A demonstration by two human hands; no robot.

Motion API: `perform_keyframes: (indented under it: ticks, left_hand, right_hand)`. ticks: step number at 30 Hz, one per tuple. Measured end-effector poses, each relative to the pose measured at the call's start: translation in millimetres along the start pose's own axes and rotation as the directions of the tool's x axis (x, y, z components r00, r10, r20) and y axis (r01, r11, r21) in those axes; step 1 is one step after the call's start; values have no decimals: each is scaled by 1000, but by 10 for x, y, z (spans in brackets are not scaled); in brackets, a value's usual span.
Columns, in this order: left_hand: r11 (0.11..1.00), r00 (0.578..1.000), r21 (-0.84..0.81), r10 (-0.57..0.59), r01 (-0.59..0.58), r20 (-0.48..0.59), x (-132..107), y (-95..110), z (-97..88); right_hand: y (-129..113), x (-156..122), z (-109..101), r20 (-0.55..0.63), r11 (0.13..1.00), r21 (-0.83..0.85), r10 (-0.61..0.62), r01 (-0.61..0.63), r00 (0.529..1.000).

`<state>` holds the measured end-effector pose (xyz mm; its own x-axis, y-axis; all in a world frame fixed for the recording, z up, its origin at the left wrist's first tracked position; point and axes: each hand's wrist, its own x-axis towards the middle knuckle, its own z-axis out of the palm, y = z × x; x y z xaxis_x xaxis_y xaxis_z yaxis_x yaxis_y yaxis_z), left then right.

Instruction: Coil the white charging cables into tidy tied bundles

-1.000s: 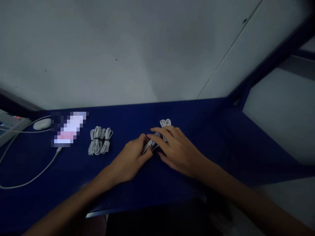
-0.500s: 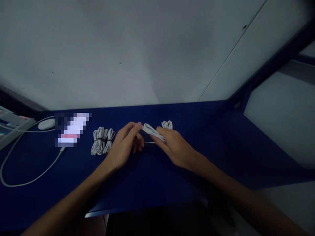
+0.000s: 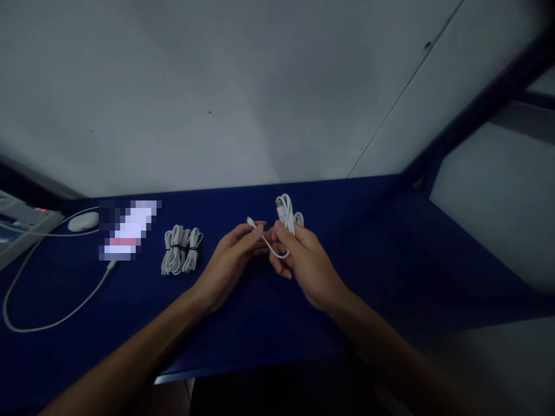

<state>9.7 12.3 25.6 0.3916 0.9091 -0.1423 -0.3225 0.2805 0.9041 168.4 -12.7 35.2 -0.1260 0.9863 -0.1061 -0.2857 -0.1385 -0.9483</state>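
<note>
A coiled white USB cable [image 3: 286,209] is gripped in my right hand [image 3: 306,254], its metal USB plug pointing up beside the loops. One free end of this cable curves down and across to my left hand [image 3: 234,254], which pinches it near the small connector between thumb and fingers. Both hands are close together above the blue table [image 3: 243,341]. Just behind my right hand, another coiled white cable [image 3: 299,219] lies partly hidden. To the left of my left hand rest several white cable bundles [image 3: 177,248], tied round the middle with black ties.
On the left lie a blurred-out phone [image 3: 130,231] with a white charging cable [image 3: 56,328] plugged in and a white oval object [image 3: 84,221]. A power strip-like box [image 3: 26,225] with a red light stands at the far left. A pale wall [image 3: 217,115] rises behind the table.
My right hand has turned the coiled cable more upright, so its USB plug shows. My left hand has moved slightly right and now pinches the cable's small-connector end.
</note>
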Motion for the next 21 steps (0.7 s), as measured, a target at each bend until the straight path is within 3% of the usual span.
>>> perform_keyframes:
  ticks: [3,8,10,15,21]
  left_hand:
    - [998,999,-67,-15,13,-28,4,18,6]
    - [1000,1000,-4,-17,17,-3,-39,105,19]
    - [997,998,49,-58,58,-6,-43,128,16]
    - [994,995,48,-93,94,-22,-28,112,-4]
    - [994,997,86,-55,60,-58,-36,88,5]
  right_hand:
    - [23,-36,18,65,998,16,56,-57,996]
    - [81,-59,93,113,988,-20,156,-155,981]
    - [72,-66,120,214,968,-15,247,-250,945]
    - [8,-90,143,453,879,24,416,-477,788]
    - [10,-98,188,504,843,-4,466,-538,727]
